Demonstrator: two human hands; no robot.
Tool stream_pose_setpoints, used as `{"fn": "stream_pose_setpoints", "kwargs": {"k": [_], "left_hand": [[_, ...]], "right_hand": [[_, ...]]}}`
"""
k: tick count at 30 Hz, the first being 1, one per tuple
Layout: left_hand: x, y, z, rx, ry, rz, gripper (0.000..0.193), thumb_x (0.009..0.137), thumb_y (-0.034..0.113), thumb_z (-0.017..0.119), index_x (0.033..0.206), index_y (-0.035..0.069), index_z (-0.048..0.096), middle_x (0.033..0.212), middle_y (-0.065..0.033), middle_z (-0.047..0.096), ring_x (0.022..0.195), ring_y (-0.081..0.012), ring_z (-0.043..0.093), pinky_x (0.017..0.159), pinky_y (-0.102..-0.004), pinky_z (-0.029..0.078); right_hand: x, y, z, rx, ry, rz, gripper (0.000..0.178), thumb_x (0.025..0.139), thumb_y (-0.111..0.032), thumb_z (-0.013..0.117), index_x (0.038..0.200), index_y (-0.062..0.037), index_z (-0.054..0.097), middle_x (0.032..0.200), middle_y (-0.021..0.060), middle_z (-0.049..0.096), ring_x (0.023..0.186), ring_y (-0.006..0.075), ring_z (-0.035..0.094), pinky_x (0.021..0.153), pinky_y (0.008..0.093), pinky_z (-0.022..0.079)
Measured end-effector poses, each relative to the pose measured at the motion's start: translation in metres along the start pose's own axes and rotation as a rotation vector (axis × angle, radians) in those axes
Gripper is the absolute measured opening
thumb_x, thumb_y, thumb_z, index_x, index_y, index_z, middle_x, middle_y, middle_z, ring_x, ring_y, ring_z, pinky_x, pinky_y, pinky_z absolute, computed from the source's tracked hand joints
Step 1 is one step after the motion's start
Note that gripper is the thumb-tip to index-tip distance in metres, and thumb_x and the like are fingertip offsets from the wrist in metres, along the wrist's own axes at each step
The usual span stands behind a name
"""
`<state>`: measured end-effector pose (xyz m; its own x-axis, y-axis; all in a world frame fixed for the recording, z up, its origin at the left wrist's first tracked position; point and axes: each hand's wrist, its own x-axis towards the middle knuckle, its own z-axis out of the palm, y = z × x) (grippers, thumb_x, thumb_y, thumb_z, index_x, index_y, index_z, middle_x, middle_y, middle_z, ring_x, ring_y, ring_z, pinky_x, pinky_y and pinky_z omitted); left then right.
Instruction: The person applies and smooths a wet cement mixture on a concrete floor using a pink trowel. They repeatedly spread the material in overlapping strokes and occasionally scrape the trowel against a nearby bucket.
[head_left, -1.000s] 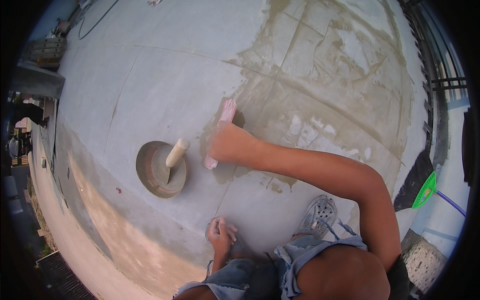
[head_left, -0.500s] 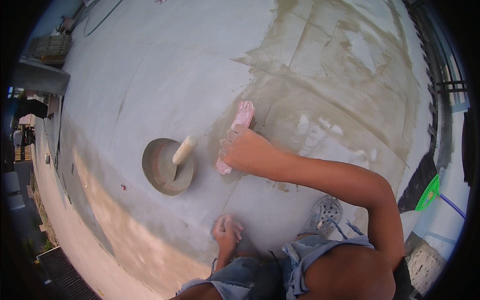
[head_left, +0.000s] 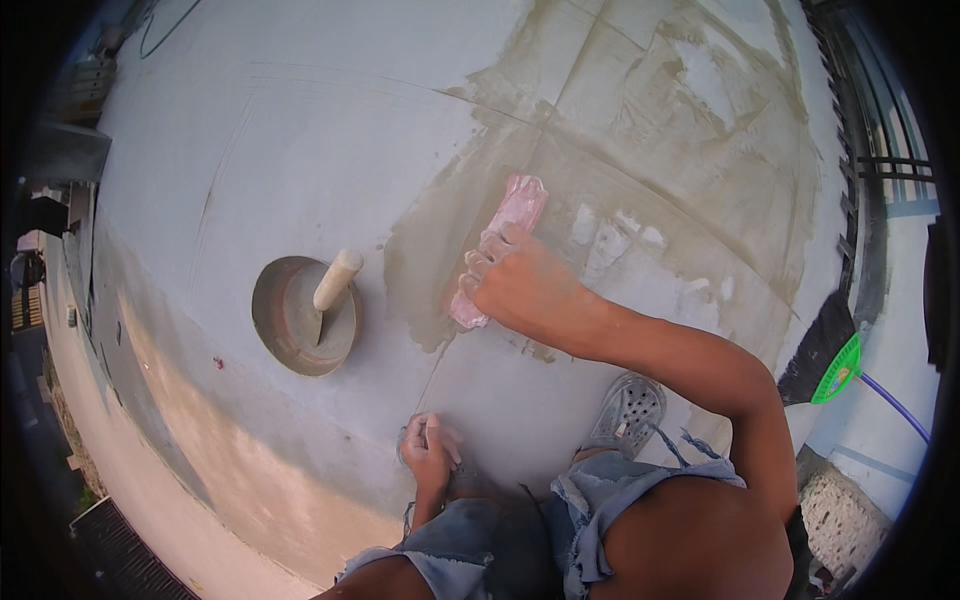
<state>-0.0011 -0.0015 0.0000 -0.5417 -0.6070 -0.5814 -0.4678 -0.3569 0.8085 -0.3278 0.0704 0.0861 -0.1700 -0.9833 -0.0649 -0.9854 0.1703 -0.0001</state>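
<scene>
My right hand (head_left: 530,282) is closed around a pink rectangular float (head_left: 518,205) smeared with whitish residue. It lies flat on the grey floor (head_left: 280,170), at the wet brownish patch (head_left: 425,230). My left hand (head_left: 432,442) hangs low beside my left leg, its fingers loosely bent and apart, with nothing visible in them. Left of the float stands a round shallow pan (head_left: 268,310), its inside coated with grey. Leaning in the pan is a trowel with a pale rounded handle (head_left: 338,280); its blade dips inside.
A black-bristled broom (head_left: 822,350) with a green head and blue handle lies at the right. Near it is a rough concrete block (head_left: 842,520). My grey clog (head_left: 630,412) rests on the floor. A green hose (head_left: 165,30) curves at the far left.
My right hand has slid the float to the right across the floor, and more of the wet patch now shows to its left. The whole view has shifted slightly.
</scene>
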Motion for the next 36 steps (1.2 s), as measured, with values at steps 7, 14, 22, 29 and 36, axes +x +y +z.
{"fn": "stream_pose_setpoints", "kwargs": {"k": [7, 14, 22, 29, 36], "left_hand": [[-0.001, 0.000, -0.003, 0.031, 0.009, -0.017, 0.031, 0.112, 0.029, 0.054, 0.113, -0.001, 0.063, 0.070, -0.0098, 0.068, 0.041, -0.0088, 0.051, 0.039, -0.0243, 0.035], [0.001, -0.001, 0.004, 0.001, 0.008, 0.003, 0.036, 0.114, 0.030, 0.050, 0.111, -0.004, 0.062, 0.068, -0.0129, 0.068, 0.039, -0.0098, 0.050, 0.035, -0.0229, 0.032], [0.002, -0.012, -0.005, -0.023, -0.006, -0.001, 0.034, 0.113, 0.030, 0.051, 0.114, -0.002, 0.061, 0.070, -0.0118, 0.068, 0.040, -0.0107, 0.052, 0.036, -0.0237, 0.035], [0.002, -0.010, 0.002, -0.022, -0.010, 0.016, 0.034, 0.114, 0.030, 0.049, 0.115, -0.002, 0.061, 0.070, -0.0134, 0.069, 0.039, -0.0106, 0.051, 0.034, -0.0223, 0.033], [0.000, -0.002, -0.002, 0.005, -0.012, 0.015, 0.035, 0.113, 0.030, 0.050, 0.113, -0.002, 0.063, 0.068, -0.0098, 0.068, 0.042, -0.0098, 0.052, 0.039, -0.0248, 0.035]], "right_hand": [[-0.057, 0.006, -0.070, 0.059, 0.107, 0.200, 0.056, 0.080, -0.004, 0.069, 0.136, -0.0097, 0.068, 0.122, 0.0091, 0.069, 0.107, 0.0280, 0.063, 0.088, 0.0414, 0.055], [-0.082, -0.085, -0.001, 0.178, 0.051, -0.016, 0.050, 0.084, -0.016, 0.067, 0.131, 0.0005, 0.064, 0.117, 0.0114, 0.063, 0.102, 0.0256, 0.061, 0.076, 0.0365, 0.051], [-0.055, -0.144, 0.049, 0.132, 0.137, 0.108, 0.041, 0.081, -0.024, 0.071, 0.117, -0.0036, 0.072, 0.126, 0.0104, 0.064, 0.105, 0.0234, 0.059, 0.070, 0.0378, 0.048], [-0.035, -0.067, 0.039, 0.160, 0.106, 0.386, 0.067, 0.081, -0.011, 0.073, 0.144, 0.0021, 0.056, 0.127, 0.0147, 0.061, 0.112, 0.0326, 0.060, 0.081, 0.0429, 0.056], [-0.058, 0.020, -0.055, 0.530, 0.310, 0.562, 0.038, 0.094, -0.006, 0.065, 0.131, 0.0026, 0.064, 0.119, 0.0220, 0.067, 0.105, 0.0365, 0.062, 0.085, 0.0395, 0.054]]}}
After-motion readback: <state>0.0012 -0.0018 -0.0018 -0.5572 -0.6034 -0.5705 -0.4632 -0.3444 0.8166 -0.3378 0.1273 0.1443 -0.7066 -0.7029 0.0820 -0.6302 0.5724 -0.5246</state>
